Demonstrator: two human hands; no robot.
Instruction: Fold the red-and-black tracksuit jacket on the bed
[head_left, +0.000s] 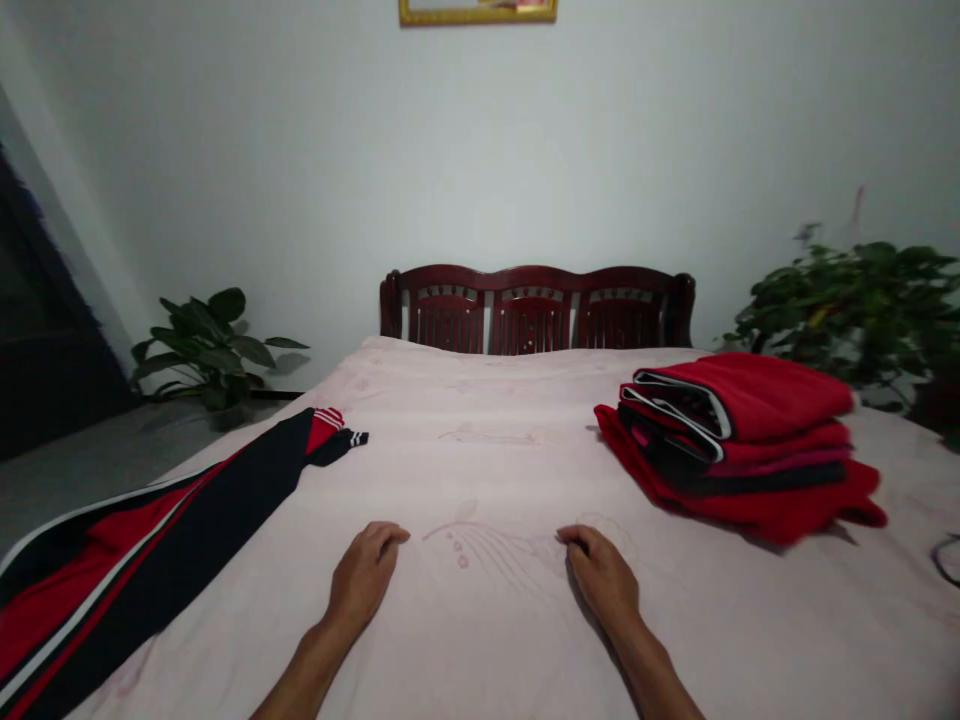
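Note:
My left hand (365, 574) rests palm down on the pale pink bedsheet (495, 470), fingers loosely curled, holding nothing. My right hand (601, 576) lies the same way a little to the right, also holding nothing. A faint embroidered pattern on the sheet sits between the two hands. A black and red garment with white stripes (150, 540) lies spread out along the left side of the bed. A stack of folded red and black clothes (739, 440) sits on the bed at the right, beyond my right hand.
A dark wooden headboard (536, 310) stands at the far end of the bed against a white wall. Potted plants stand at the left (214, 345) and the right (862, 305). A dark cable (946, 558) lies at the right edge.

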